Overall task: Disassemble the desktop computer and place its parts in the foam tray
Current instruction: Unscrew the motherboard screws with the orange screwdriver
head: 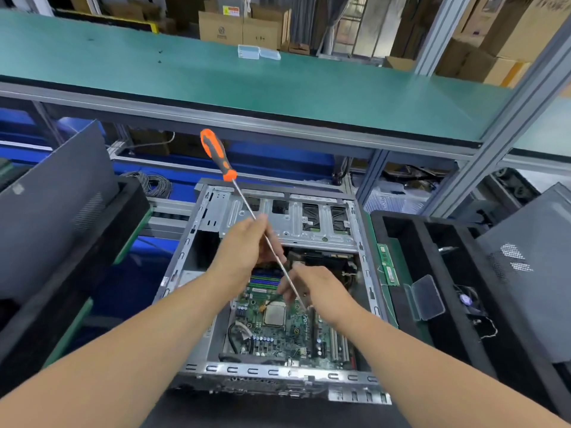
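Hands, two: left hand (247,242) is gripping one long orange-handled steel screwdriver (244,199); right hand (321,291) is curling over one open grey metal computer case (364,267), grip unclear.

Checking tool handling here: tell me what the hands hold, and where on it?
The screwdriver, by its metal shaft: left hand mid-shaft, right hand near the tip. The orange handle is free.

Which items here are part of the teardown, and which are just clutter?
In the job: computer case, motherboard, screwdriver held by its shaft in left hand and right hand, foam tray.
Lying about: cardboard boxes, clear plastic boxes, cable coil.
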